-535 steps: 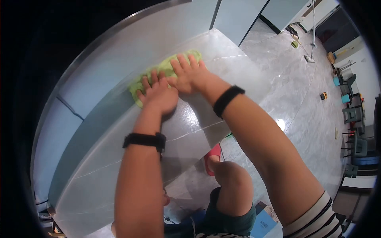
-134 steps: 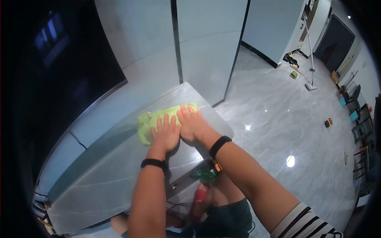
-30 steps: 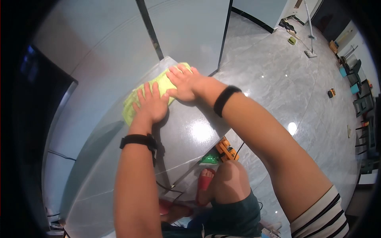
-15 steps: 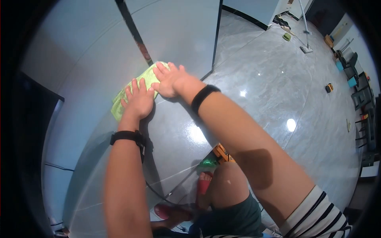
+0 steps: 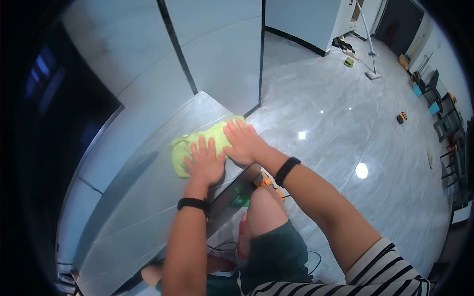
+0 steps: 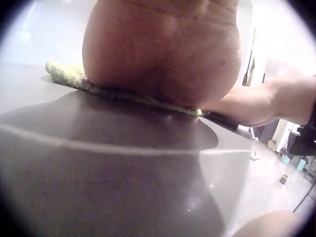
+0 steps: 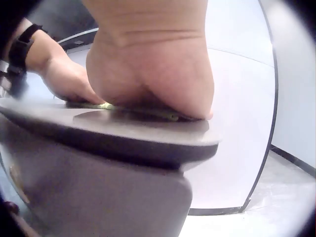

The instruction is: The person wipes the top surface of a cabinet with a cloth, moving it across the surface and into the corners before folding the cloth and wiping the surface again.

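A light green cloth (image 5: 178, 157) lies spread on the grey stone-look top of a low cabinet (image 5: 143, 212), near its right end. My left hand (image 5: 206, 165) rests flat on the cloth's left part, fingers straight and spread. On its right part lies my right hand (image 5: 245, 143), palm down with straight fingers. The two thumbs come close together at the cloth's near edge. In the left wrist view, the heel of the left hand (image 6: 163, 54) presses the thin cloth edge (image 6: 69, 75). The right wrist view shows the right hand (image 7: 153, 74) close to the top's front edge.
A dark screen (image 5: 69, 98) stands at the left, and pale wall panels (image 5: 217, 54) rise behind the top. A yellow toy vehicle (image 5: 264, 180) is by the person's knee (image 5: 266, 207). On the floor (image 5: 321, 138) are another toy (image 5: 402, 118) and a mop (image 5: 373, 75); chairs (image 5: 444, 123) line the right.
Both hands and the cloth have come back from the far corner by the wall panels toward the cabinet top's front edge. The hands stay flat on the cloth; the head view has shifted.
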